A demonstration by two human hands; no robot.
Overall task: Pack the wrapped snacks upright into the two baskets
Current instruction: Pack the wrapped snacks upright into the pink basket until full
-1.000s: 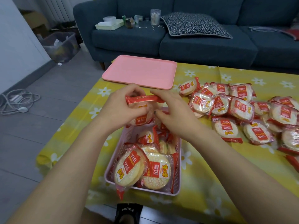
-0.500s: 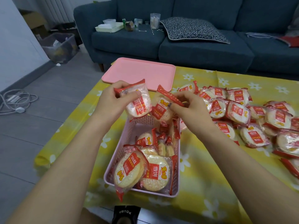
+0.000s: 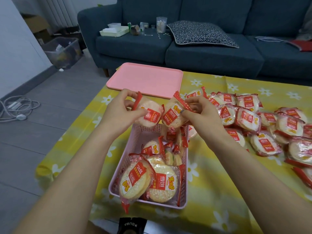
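Observation:
A pink perforated basket (image 3: 133, 142) stands on the yellow flowered tablecloth with several wrapped rice crackers (image 3: 160, 184) upright inside it. Above its far end my left hand (image 3: 118, 114) pinches one wrapped cracker (image 3: 148, 114) by its red edge. My right hand (image 3: 202, 112) pinches a second wrapped cracker (image 3: 173, 115) beside it. The two packets almost touch. A loose pile of wrapped crackers (image 3: 249, 119) lies on the cloth to the right. Only one basket is in view.
A flat pink tray (image 3: 146, 78) lies at the table's far edge. Behind it stands a dark blue sofa (image 3: 211, 54) with a patterned cushion and small items. A cable lies on the floor at left, next to a clear bin (image 3: 62, 51).
My hands pulled the two packets apart, one in each hand, and raised them from basket height to above its far end. The left packet has tilted to show its label.

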